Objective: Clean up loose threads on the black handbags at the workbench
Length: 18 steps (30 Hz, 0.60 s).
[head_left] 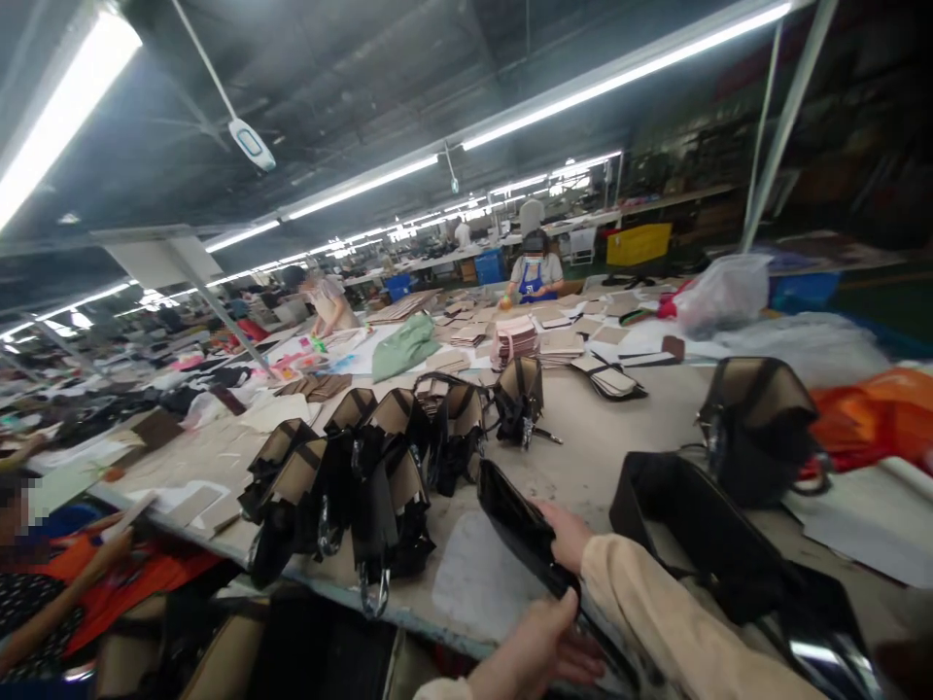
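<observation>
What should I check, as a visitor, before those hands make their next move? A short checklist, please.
1. Left hand holding the black bag: ok, thumb against it.
2. Right hand on the bag: ok for contact; how firmly it grips, cannot tell.
3. Inside of the held bag: cannot tell, its opening is too dark and narrow.
4. Group of black bags apart from the held one: ok, a gap shows between them.
5. Right sleeve off the open black bag beside it: cannot tell, they overlap in view.
6. Co-worker's arm away from the hands: ok, far left.
</observation>
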Tool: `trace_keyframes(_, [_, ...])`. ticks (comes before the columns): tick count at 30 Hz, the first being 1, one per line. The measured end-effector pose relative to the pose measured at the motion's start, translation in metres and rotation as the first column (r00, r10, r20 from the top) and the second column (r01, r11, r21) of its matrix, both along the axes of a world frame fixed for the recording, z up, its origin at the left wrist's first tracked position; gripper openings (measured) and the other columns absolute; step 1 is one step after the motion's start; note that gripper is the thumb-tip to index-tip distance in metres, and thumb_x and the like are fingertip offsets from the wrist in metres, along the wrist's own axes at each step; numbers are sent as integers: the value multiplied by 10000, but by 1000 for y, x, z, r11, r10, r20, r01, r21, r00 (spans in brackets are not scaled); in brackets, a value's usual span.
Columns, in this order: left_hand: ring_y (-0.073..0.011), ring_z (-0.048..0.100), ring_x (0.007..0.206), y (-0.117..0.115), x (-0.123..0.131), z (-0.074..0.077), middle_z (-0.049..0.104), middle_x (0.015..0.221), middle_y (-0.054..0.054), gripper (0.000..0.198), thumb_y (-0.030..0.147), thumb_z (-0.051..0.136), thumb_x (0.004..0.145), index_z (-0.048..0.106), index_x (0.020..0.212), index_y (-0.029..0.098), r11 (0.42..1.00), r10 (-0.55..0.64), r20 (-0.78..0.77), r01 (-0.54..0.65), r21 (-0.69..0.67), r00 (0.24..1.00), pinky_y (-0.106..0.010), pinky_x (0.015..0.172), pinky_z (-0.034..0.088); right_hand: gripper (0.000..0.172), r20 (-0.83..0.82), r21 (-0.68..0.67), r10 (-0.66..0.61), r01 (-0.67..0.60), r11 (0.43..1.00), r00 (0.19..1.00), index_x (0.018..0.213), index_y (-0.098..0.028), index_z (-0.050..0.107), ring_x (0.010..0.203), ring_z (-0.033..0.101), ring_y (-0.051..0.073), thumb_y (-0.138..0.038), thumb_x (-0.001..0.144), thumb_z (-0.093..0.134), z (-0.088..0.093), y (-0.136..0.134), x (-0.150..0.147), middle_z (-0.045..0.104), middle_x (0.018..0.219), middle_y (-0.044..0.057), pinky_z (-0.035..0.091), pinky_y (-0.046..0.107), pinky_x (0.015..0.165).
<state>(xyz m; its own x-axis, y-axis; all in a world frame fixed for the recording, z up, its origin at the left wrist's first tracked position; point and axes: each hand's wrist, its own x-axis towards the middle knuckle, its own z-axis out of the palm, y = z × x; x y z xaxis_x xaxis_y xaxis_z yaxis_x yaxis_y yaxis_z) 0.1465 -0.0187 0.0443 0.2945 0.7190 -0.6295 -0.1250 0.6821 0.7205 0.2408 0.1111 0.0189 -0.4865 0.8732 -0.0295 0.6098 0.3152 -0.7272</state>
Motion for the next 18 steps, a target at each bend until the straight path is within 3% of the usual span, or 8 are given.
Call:
trace_keyframes(2, [-170,595,554,2,-10,11,652,655,-106,737,763,391,680,635,827,83,971,-224,-166,235,48,960,-278,543,441,710,-31,3,-46,46,999,998,1249,-229,509,1128,515,206,37,595,423,3,4,5,560,1232,73,375,328,965])
trace_keyframes(3, [-161,579,544,8,-18,20,642,608,-96,675,717,410,711,645,721,84,939,-253,-339,314,138,906,-273,552,433,691,-52,6,-55,56,998,997,1240,-241,519,1110,527,203,26,609,431,4,5,7,577,1211,60,386,326,954])
trace_keyframes(5, [-157,576,601,26,-38,40,656,620,-67,479,556,506,758,659,646,116,810,-74,-628,414,416,775,-266,606,435,642,-118,17,-35,37,999,992,1216,-261,543,1072,549,205,-13,629,471,5,6,10,605,1169,43,407,326,930])
trace_keyframes(8, [-153,592,757,66,-72,67,683,801,-48,243,340,512,818,693,824,178,571,260,-724,503,649,639,-263,727,444,580,-174,20,-14,18,1000,985,1167,-269,589,1021,576,220,-59,630,525,3,8,12,638,1106,40,433,336,892])
trace_keyframes(10, [-159,575,812,93,-89,76,664,844,-48,185,283,539,810,689,870,194,425,326,-748,617,662,578,-277,772,444,590,-184,13,-31,34,999,982,1151,-274,604,1009,583,221,-41,616,516,0,10,12,647,1089,37,440,336,879])
trace_keyframes(13, [-196,515,899,123,-101,74,614,894,-52,174,279,632,745,686,901,222,254,329,-815,787,562,477,-320,808,436,639,-202,-5,-49,49,999,978,1145,-283,607,1003,588,212,-6,585,476,-4,14,11,654,1076,18,446,333,872])
trace_keyframes(15, [-218,476,937,135,-103,68,572,927,-55,214,297,694,685,684,891,236,178,326,-845,850,495,424,-349,824,426,644,-216,-17,-56,54,998,975,1143,-289,603,989,593,206,-8,581,460,-6,16,11,660,1059,3,451,338,866])
trace_keyframes(18, [-235,439,980,146,-102,60,523,971,-58,273,314,742,627,673,878,235,119,314,-866,889,442,388,-388,866,401,650,-238,-18,-69,67,998,969,1140,-298,594,994,591,194,-8,579,442,-5,15,12,657,1060,-12,450,332,872])
